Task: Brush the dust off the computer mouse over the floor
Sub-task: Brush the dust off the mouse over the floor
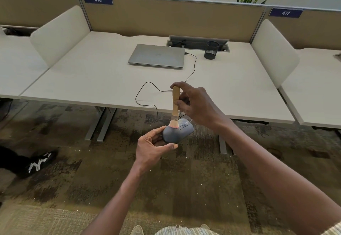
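A grey computer mouse (178, 131) is held out over the patterned carpet floor (184, 179), just in front of the desk edge. My left hand (153, 147) grips it from below and the near side. Its black cable (145, 94) runs up onto the desk to a shut laptop (156, 56). My right hand (195, 103) holds a small brush with a wooden handle (175, 103), upright. The pale bristles (173, 124) press on the top of the mouse.
A white desk (92, 79) with side dividers stands ahead, with a black mesh pen cup (212, 50) beside a cable tray. Grey desk legs (103, 124) stand on the carpet. Another person's black shoe (38, 162) is at the left.
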A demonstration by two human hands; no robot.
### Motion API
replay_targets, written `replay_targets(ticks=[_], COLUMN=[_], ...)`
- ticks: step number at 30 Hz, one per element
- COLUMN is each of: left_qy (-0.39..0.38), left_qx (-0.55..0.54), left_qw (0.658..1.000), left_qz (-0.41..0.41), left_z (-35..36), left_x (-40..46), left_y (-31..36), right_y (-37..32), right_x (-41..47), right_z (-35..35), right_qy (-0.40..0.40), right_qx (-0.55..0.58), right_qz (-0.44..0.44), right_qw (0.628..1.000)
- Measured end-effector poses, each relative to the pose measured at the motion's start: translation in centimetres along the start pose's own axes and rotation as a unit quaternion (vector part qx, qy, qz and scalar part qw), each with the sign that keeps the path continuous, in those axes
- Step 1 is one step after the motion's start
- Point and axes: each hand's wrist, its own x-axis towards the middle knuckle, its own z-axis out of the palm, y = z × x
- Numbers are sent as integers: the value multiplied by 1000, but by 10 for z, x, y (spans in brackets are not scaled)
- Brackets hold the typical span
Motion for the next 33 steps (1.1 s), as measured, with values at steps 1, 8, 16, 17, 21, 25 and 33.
replay_targets(ticks=[1,8,16,17,21,25,33], left_qy=[-3,4,7,6,10,15,15], left_qx=[-1,10,66,65,37,58,65], left_qw=[1000,1000,998,998,999,998,998], left_qz=[-2,-1,3,3,-7,1,8], left_z=[0,-1,-1,-1,-1,-4,-3], left_x=[-1,-1,0,-1,-6,-7,-9], left_y=[0,0,3,3,6,5,10], right_y=[0,-12,-27,-28,-28,-29,-30], right_x=[0,-1,-7,-7,-6,-8,-14], right_z=[0,1,22,23,20,14,25], right_qy=[-1,12,-53,-46,7,-7,-14], right_qx=[3,32,0,-3,-13,23,-2], right_qz=[0,-8,-51,-54,-58,-46,-64], right_qw=[1000,999,997,998,998,999,998])
